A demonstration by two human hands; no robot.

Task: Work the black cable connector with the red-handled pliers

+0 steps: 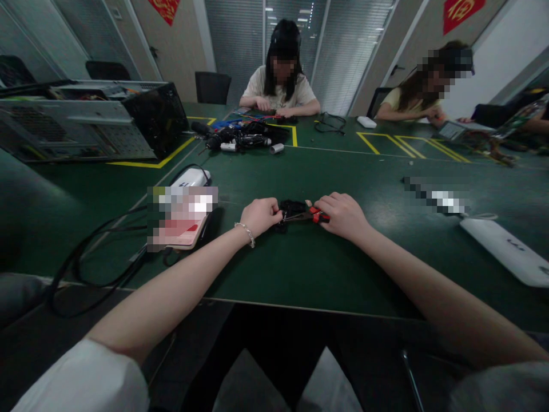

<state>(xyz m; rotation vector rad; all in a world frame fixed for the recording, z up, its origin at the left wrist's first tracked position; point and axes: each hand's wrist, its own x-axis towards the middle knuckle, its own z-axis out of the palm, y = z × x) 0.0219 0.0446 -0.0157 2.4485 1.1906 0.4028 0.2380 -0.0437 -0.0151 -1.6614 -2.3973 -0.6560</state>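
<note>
My right hand (343, 216) is wrapped around the red-and-black handles of a pair of pliers (318, 215). Their narrow metal jaws point left, toward the fingertips of my left hand (261, 217). Thumb and forefinger of that left hand are pinched at the edge of a small black part (293, 206), low over the green table (266, 269). Its exact kind is too dark to make out, and my fingers hide where the jaws meet it. A beaded bracelet circles my left wrist.
Left of my forearm lie a phone (189, 232), a white power bank (192, 178) and looped black cables (77, 257). Another white power bank (508, 249) rests at right. Farther back are an open computer case (86, 123), a pile of tools and cables (240, 134), and two seated people.
</note>
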